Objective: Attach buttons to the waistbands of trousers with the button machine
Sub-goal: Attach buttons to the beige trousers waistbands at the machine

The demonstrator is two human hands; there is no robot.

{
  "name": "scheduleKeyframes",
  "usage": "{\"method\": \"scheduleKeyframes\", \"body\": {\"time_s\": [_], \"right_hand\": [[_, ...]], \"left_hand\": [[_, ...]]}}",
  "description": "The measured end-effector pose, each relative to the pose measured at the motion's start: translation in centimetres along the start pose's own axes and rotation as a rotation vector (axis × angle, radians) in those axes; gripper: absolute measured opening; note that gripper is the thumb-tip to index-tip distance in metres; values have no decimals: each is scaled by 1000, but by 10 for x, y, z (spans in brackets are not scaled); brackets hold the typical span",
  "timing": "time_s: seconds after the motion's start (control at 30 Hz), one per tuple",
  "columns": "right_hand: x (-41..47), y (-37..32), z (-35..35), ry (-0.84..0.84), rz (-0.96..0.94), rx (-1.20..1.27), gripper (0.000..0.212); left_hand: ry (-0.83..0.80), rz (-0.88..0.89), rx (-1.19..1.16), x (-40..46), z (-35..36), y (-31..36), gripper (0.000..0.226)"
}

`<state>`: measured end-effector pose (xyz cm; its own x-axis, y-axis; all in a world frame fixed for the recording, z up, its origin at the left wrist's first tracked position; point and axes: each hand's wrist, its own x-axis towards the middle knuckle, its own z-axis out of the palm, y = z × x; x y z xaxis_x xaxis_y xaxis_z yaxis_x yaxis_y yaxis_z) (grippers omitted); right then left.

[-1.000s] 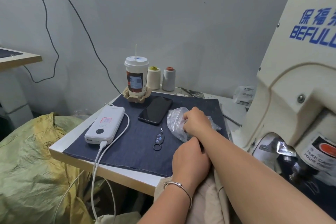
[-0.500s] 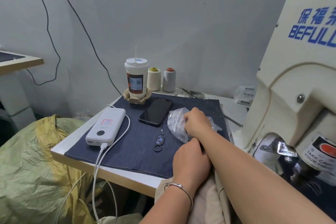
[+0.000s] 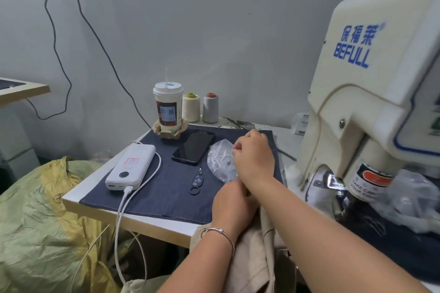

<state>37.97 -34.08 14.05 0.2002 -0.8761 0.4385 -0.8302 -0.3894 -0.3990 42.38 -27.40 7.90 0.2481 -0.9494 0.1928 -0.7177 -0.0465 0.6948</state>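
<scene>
I am curling my right hand point(image 3: 253, 157) over the clear bag of buttons point(image 3: 220, 159), fingertips bent down at its right edge; whether they are pinching a button I cannot tell. My left hand point(image 3: 232, 207) is gripping the beige trousers point(image 3: 252, 259) at the near table point(image 3: 152, 223) edge, tucked under my right forearm. The bag is lying on the denim cloth point(image 3: 152, 192), right of the phone point(image 3: 194, 146) and the key fob point(image 3: 197, 181). The button machine point(image 3: 371, 102) is standing at the right. A power bank point(image 3: 131, 166) is lying to the left, a cup point(image 3: 167, 108) at the far edge.
</scene>
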Motion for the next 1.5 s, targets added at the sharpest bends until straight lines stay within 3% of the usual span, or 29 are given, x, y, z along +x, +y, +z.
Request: {"method": "scheduleKeyframes", "body": {"time_s": [0.13, 0.3, 0.47, 0.57, 0.7, 1.03, 1.33, 1.5], "right_hand": [[-60, -6, -43, 18, -75, 246, 9], [-145, 22, -97, 49, -284, 319, 4], [-197, 88, -136, 61, -222, 261, 11], [-194, 131, -153, 123, -59, 222, 12], [-169, 158, -157, 77, 91, 367, 8], [-142, 149, -133, -61, 29, 528, 11], [-135, 143, -133, -100, 3, 437, 37], [-133, 144, -137, -128, -4, 459, 33]], "left_hand": [[8, 56, 136, -4, -1, 5, 37], [26, 31, 72, -5, 0, 4, 31], [85, 16, 16, -5, 4, 5, 41], [95, 22, 21, -3, 6, 3, 43], [92, 23, 26, -2, 7, 3, 43], [98, 3, 9, -1, 8, 3, 41], [97, 1, 7, -1, 8, 2, 41], [102, 6, 10, 0, 9, 1, 42]]}}
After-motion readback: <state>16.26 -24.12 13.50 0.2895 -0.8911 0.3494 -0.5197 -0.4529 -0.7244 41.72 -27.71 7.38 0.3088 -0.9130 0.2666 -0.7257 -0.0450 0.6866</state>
